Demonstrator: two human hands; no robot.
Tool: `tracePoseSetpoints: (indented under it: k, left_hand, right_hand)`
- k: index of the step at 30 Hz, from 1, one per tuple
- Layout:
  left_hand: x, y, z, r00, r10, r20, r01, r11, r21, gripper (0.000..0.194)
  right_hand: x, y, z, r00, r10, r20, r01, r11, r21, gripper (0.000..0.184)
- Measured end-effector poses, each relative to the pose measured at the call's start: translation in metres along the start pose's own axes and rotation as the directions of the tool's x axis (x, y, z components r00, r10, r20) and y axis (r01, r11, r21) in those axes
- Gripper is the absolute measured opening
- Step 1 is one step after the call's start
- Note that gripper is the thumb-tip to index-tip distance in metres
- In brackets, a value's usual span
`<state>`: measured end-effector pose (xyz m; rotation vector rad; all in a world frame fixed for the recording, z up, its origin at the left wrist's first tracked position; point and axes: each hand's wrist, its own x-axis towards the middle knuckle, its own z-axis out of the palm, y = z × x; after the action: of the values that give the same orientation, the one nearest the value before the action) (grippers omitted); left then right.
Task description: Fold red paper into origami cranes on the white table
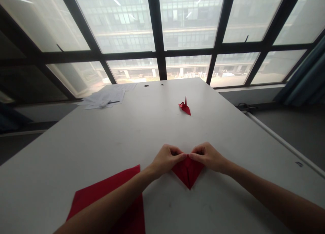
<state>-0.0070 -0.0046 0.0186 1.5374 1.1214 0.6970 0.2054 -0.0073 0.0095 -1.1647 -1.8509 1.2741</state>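
A piece of folded red origami paper (188,173) lies on the white table, one corner pointing toward me and a dark slit down its middle. My left hand (169,159) pinches its far edge from the left, thumb on top. From the right, my right hand (208,157) grips the same edge, its thumb almost touching the other thumb. The hands cover the paper's upper left and right parts. Beneath my left forearm is a larger red sheet (106,183), partly hidden by the arm. Beyond the hands stands a finished red paper crane (185,107).
White papers (106,94) with a dark pen (113,102) on them are spread at the far left of the table (142,125). Two small dark round spots mark the far edge. Large windows with dark frames rise behind, and a blue curtain (304,75) hangs at the right.
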Motion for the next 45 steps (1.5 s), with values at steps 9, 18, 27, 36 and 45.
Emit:
tracePoseSetpoints:
  k: [9,18,27,36,45]
  left_hand:
    - [0.001,-0.005,-0.009,0.998,-0.053,0.032,0.052,0.998,0.022,0.043]
    - [0.005,-0.012,-0.011,0.999,-0.042,-0.007,0.042,0.998,-0.054,0.046]
    - [0.003,-0.008,-0.014,0.992,0.089,0.092,-0.076,0.989,-0.128,0.043]
    - [0.007,-0.011,-0.006,0.981,0.165,-0.099,-0.167,0.986,-0.018,0.032]
    - [0.003,-0.002,-0.006,0.999,-0.007,-0.036,-0.007,0.928,-0.374,0.041]
  right_hand:
    - [0.000,0.008,-0.007,1.000,0.030,0.005,-0.030,0.999,0.045,0.038]
    - [0.004,0.009,-0.014,0.996,0.041,-0.085,-0.040,0.999,0.017,0.047]
    - [0.004,0.005,-0.010,0.993,0.028,-0.111,-0.024,0.999,0.035,0.040]
    - [0.000,-0.001,-0.012,0.998,0.035,-0.053,-0.025,0.984,0.176,0.025]
    - [0.002,0.004,-0.009,0.993,0.028,-0.112,-0.001,0.971,0.237,0.018]
